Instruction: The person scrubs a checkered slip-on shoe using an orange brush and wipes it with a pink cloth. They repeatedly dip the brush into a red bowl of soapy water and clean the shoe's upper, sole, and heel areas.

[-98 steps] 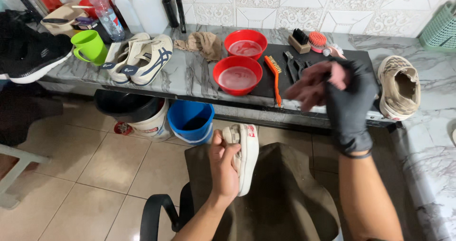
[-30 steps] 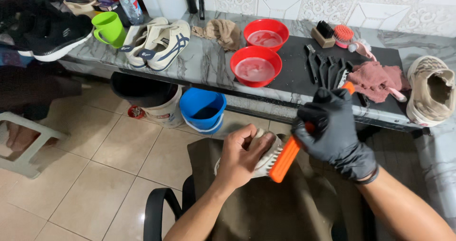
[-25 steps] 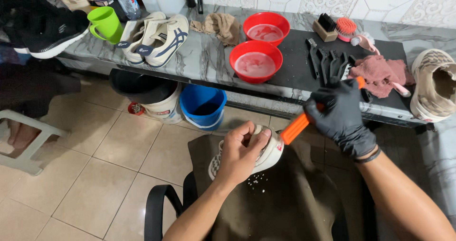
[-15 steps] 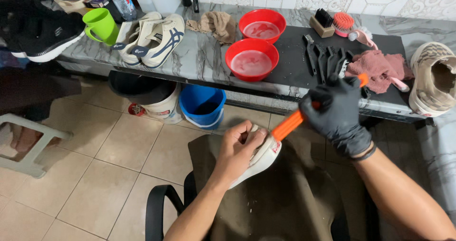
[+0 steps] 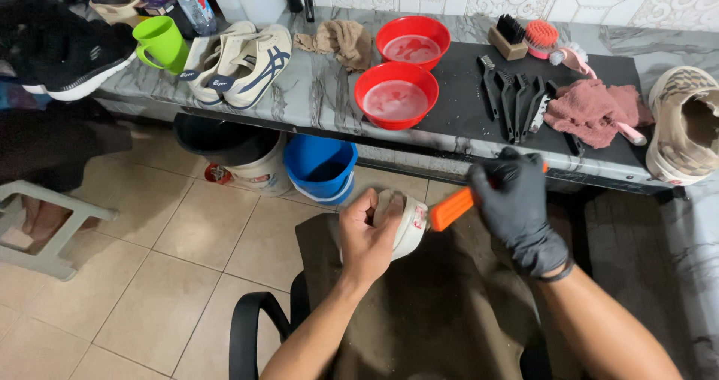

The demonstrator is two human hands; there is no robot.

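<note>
The bare left hand (image 5: 368, 234) was closed around a white shoe (image 5: 408, 223), holding it just above a brown apron (image 5: 419, 312) spread over the lap, near the middle of the view. The right hand (image 5: 517, 208), in a black glove, gripped an orange brush (image 5: 451, 209) by its handle, and the brush's near end was touching the shoe's right side. The bristles themselves were hidden against the shoe, so how hard they pressed could not be told.

On the marble counter (image 5: 314, 103) beyond, two red bowls (image 5: 395, 95) of cloudy water stood one behind the other, the nearer one close to the front edge. To their right lay a black mat (image 5: 464, 103) with a row of dark brushes (image 5: 517, 103) and a pink rag (image 5: 592, 110); a beige shoe (image 5: 685, 125) sat at the far right. To the left were a pair of cream sneakers (image 5: 240, 62), a green mug (image 5: 161, 43) and a black sneaker (image 5: 67, 50). Below the counter stood a blue bucket (image 5: 323, 166) and a white bucket (image 5: 251, 163).

As a judgement, the shoe could slip: it was held by one hand only, away from any support, and a hard stroke of the brush from the right might twist it out of the fingers and onto the tiled floor (image 5: 150, 275). Wet bristles could also flick dirty drops past the apron. The nearer bowl, standing near the counter's edge, could be knocked over by an elbow or the brush when reaching for it.
</note>
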